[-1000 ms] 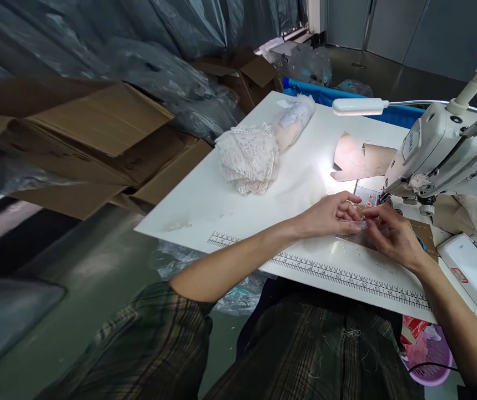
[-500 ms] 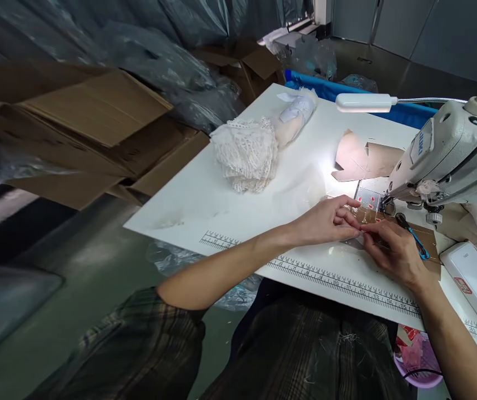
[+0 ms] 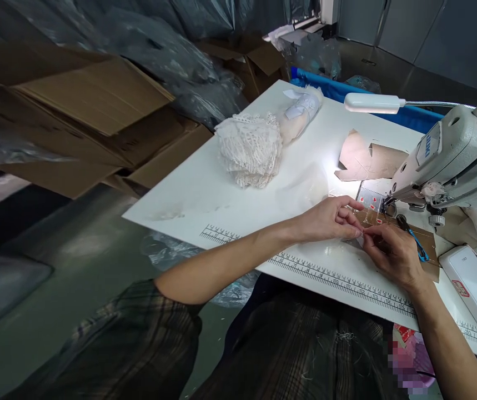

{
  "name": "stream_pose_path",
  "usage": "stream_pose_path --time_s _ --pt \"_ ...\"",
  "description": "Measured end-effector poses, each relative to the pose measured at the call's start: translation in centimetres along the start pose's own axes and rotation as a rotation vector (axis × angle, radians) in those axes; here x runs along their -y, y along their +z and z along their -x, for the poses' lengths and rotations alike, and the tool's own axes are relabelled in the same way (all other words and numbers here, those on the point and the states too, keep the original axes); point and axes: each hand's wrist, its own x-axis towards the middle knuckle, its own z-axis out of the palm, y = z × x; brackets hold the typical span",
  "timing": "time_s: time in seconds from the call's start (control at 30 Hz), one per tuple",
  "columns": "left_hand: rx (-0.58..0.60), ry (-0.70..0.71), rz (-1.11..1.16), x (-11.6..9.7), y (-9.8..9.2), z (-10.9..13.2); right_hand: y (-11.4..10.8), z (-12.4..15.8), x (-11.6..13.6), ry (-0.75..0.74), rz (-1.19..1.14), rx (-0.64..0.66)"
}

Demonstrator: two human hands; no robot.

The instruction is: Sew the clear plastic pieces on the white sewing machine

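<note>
My left hand [image 3: 332, 220] and my right hand [image 3: 394, 253] meet fingertip to fingertip just in front of the sewing machine [image 3: 442, 161]. Thumb and forefinger of each are pinched together; whatever lies between them is too small to make out. Under the hands is a brown cardboard piece [image 3: 432, 258] with clear film near it. Thread snips with blue handles [image 3: 420, 250] rest on the cardboard, right beside my right hand. A bundle of white lace trim [image 3: 250, 150] lies on the white table [image 3: 171, 203], farther off to the left.
A wrapped white roll [image 3: 302, 114] touches the lace. Behind the hands lie curled brown paper pieces [image 3: 367, 158]. A lamp [image 3: 373, 103] hangs over the table. At right is a white box-shaped device [image 3: 469, 283]. Cardboard boxes [image 3: 96, 105] stand left of the table.
The view has shifted slightly. Both hands stay pinched together at nearly the same spot, and nothing on the table has visibly moved.
</note>
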Motion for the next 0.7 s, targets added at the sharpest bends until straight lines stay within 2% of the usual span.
stream_pose_path --time_s 0.3,0.47,0.63,0.7 --pt "0.013 0.008 0.034 0.06 0.39 -0.13 0.19 -0.09 0.25 0.032 0.031 -0.011" --pt "0.070 0.067 -0.015 0.11 0.43 -0.14 0.14 -0.25 0.59 0.080 0.007 -0.005" --pt "0.084 0.141 -0.069 0.25 0.52 -0.15 0.01 -0.32 0.66 0.061 0.036 0.019" --pt "0.084 0.156 -0.101 0.23 0.45 -0.10 -0.27 -0.04 0.30 0.126 0.056 0.007"
